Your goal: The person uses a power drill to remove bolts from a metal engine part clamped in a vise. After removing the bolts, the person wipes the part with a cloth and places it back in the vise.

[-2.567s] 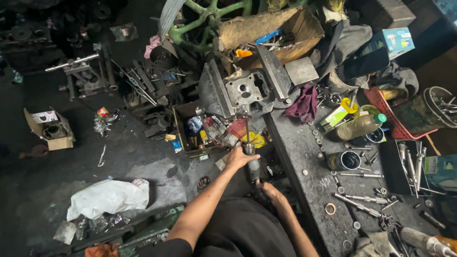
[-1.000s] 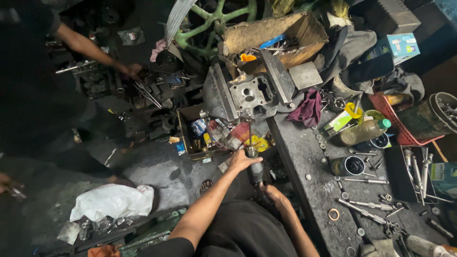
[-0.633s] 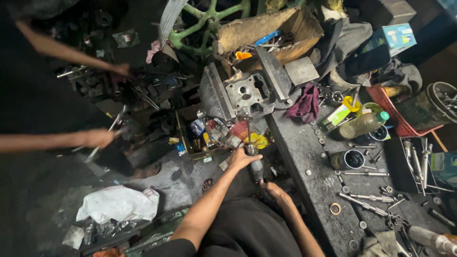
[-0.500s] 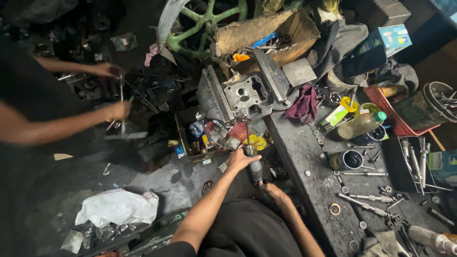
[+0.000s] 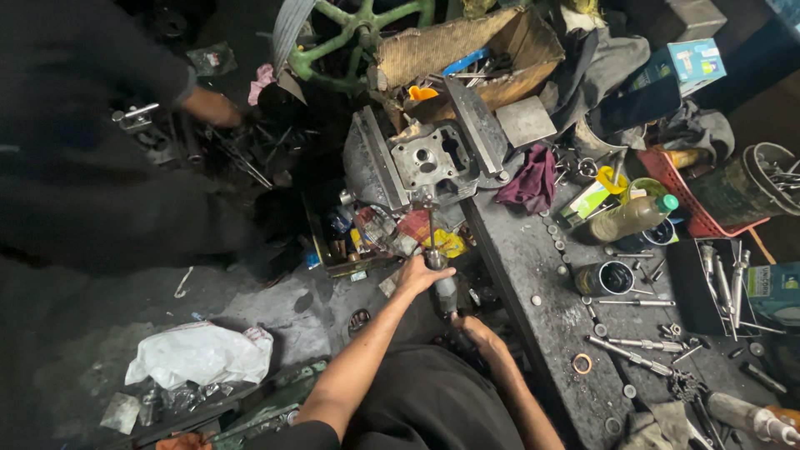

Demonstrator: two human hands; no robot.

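My left hand (image 5: pixel 419 276) is closed around the upper body of a long grey hand tool (image 5: pixel 442 287). The tool's thin shaft (image 5: pixel 431 225) runs up to a grey metal engine block (image 5: pixel 435 159) clamped between the jaws of a big bench vise (image 5: pixel 372 158). My right hand (image 5: pixel 476 331) grips the lower end of the same tool, close to my dark-clothed lap. Both forearms reach up from the bottom of the view.
A dark workbench (image 5: pixel 533 275) on the right carries sockets, bits, a can (image 5: pixel 615 277), an oil bottle (image 5: pixel 631 216) and a maroon rag (image 5: pixel 531 179). Another person in dark clothes (image 5: pixel 92 167) bends over parts at the left. A white bag (image 5: pixel 198 353) lies on the floor.
The other person has come in from the left and now leans low, covering the floor parts there. My hands and the tool have stayed at the vise.
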